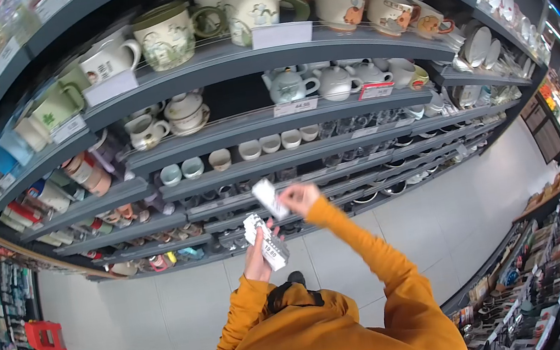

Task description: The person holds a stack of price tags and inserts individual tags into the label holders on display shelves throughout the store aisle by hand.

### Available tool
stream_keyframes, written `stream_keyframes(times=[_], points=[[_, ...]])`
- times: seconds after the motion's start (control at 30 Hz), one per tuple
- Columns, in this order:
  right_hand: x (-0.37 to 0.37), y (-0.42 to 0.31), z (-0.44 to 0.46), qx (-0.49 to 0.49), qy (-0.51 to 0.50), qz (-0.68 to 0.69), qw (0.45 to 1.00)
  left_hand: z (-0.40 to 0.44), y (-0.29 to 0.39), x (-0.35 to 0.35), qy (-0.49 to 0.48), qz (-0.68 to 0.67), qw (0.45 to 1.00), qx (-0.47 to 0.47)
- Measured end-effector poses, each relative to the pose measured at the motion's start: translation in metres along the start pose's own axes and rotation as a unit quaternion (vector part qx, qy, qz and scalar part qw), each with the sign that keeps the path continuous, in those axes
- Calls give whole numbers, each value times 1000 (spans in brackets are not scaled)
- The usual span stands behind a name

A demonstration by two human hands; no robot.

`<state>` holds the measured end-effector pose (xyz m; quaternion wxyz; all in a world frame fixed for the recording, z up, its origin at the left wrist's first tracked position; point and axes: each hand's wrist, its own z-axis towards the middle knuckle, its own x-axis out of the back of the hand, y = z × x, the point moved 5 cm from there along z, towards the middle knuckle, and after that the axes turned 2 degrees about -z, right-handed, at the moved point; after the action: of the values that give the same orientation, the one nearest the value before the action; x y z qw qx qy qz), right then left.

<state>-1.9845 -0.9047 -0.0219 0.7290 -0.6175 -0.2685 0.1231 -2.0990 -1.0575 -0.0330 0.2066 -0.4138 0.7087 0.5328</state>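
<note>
My left hand is closed around a stack of printed price tags, one of them reading 19.80. Above and to the right of it, my right hand pinches a single white price tag by its lower edge. This tag is a little blurred, and its print cannot be read. Both hands are in front of the grey shelving, near the lower shelves. Small cups stand in a row on the shelf just above the tags.
Large decorated mugs line an upper shelf, with a blank white label on its edge. Teapots stand below. A red plastic stool is on the tiled floor at left. More stocked racks are behind on the right.
</note>
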Motion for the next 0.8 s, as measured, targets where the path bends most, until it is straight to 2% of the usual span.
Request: stream_keyframes(times=[0.03, 0.07, 0.1, 0.17, 0.2, 0.23, 0.27, 0.3, 0.33, 0.43, 0.53, 0.67, 0.77, 0.8], points=[[-5, -9, -23, -29, -29, -1, 999, 9, -7, 8, -13, 10, 1000, 26], [-12, 16, -38, -59, -51, -14, 997, 16, -15, 8, -26, 20, 998, 52], [-10, -7, -52, -171, -77, -35, 982, 20, -18, -2, -44, 38, 997, 54], [4, -9, -61, -29, -51, 71, 996, 28, -21, -28, -84, 74, 992, 53], [28, -25, -56, 30, -41, -47, 998, 39, -30, -24, -80, 90, 988, 93], [56, -50, -48, 92, -32, -163, 982, 45, -30, -36, -91, 93, 988, 78], [86, -72, -40, 112, 67, -218, 967, 48, -29, -50, -100, 98, 988, 63], [113, -94, -30, 162, 134, -196, 958, 53, -27, -63, -111, 104, 987, 48], [139, -119, -22, 154, 189, -232, 942, 58, -29, -71, -113, 95, 987, 59], [179, -179, 6, 209, 263, -301, 892, 62, -27, -97, -123, 99, 983, 90], [173, -201, 35, 243, 219, -350, 878, 57, -17, -118, -138, 123, 980, 78], [152, -192, 70, 187, 169, -504, 826, 52, -9, -124, -124, 89, 988, 25], [155, -181, 87, 206, 124, -441, 865, 46, -2, -113, -95, 72, 993, -26], [159, -182, 90, 174, 119, -399, 892, 42, 2, -111, -91, 71, 993, -37]])
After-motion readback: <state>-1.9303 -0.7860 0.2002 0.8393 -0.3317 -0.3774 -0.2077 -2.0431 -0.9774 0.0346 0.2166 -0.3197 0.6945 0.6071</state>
